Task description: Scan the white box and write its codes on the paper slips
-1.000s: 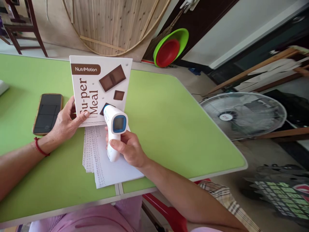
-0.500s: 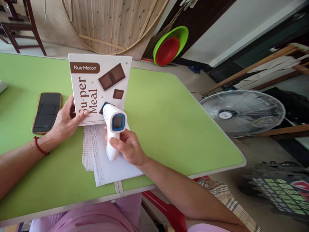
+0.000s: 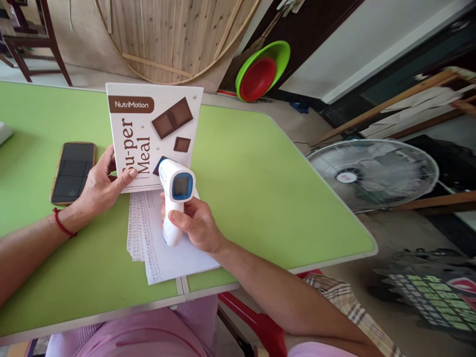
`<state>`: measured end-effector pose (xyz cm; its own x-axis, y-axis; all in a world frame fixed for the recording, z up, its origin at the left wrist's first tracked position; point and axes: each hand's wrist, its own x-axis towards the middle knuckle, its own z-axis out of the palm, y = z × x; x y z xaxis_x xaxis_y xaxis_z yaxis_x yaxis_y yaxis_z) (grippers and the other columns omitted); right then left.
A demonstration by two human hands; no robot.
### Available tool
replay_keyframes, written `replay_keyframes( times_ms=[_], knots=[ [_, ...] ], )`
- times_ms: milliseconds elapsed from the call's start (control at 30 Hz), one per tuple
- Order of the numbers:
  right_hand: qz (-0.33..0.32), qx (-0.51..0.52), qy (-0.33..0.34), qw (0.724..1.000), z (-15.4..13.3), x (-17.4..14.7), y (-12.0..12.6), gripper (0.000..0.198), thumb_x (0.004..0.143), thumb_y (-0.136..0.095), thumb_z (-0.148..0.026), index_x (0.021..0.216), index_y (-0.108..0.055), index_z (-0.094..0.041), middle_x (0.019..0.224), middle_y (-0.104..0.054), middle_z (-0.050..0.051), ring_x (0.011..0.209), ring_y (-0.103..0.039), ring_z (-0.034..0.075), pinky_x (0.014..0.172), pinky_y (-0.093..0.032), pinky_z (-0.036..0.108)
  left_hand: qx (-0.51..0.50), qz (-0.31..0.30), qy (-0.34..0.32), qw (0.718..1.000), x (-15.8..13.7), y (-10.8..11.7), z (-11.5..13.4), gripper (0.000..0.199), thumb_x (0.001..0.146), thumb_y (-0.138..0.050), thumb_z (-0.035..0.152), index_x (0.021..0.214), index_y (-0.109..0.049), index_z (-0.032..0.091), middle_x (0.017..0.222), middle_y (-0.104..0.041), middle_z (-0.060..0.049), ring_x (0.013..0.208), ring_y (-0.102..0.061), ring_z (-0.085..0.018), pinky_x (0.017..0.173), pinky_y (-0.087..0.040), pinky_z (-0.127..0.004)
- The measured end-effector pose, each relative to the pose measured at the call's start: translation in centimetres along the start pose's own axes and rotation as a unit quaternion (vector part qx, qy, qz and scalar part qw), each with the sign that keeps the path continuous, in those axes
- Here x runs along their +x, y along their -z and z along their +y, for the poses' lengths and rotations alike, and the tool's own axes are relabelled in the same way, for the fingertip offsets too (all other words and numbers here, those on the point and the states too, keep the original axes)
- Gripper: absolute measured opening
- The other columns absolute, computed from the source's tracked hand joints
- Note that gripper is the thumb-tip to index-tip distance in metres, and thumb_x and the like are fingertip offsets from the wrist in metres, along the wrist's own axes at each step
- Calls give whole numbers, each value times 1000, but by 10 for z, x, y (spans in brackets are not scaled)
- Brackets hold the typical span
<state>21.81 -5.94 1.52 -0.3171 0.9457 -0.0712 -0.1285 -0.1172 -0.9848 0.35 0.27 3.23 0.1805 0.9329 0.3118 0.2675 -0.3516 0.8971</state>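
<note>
right hand (image 3: 197,225) closed around thermometer (image 3: 174,198), left hand (image 3: 100,186) pinching upright box (image 3: 154,136) mid-tabletop; loose pinch risks box toppling onto phone (image 3: 72,171).

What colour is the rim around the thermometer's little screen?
Blue, on the white thermometer; seen in the head view.

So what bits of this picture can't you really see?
All from the head view:
- The gun-shaped thermometer: its screen is too small to read.
- The box: the first letter of the big word is covered by the left hand.
- The printed sheets: print too tiny to read, partly under the right hand.
- A white object on the green table: cut off by the left edge.
</note>
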Motion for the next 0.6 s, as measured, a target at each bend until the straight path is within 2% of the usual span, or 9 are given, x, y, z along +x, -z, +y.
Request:
replay_keyframes(
  times_ms=[200,600],
  knots=[
    [-5,2,-8,1000,-3,0,0,46,69,-80,-59,85,-59,-21,74,-56,-2,66,-55,12,62,-51,31,-7,0,3,1000,0,0,2,46,85,-68,63,110,-61,24,115,-73,-6,103,-71,-29,81,-63,-41],
    [-3,-30,5,1000,-4,-1,1,47,70,-78,-63,83,-59,-21,71,-55,-2,63,-53,12,61,-50,31,-13,-3,8,1000,-1,0,4,46,85,-68,62,110,-61,24,117,-72,-7,105,-70,-31,81,-63,-42]
  ],
)
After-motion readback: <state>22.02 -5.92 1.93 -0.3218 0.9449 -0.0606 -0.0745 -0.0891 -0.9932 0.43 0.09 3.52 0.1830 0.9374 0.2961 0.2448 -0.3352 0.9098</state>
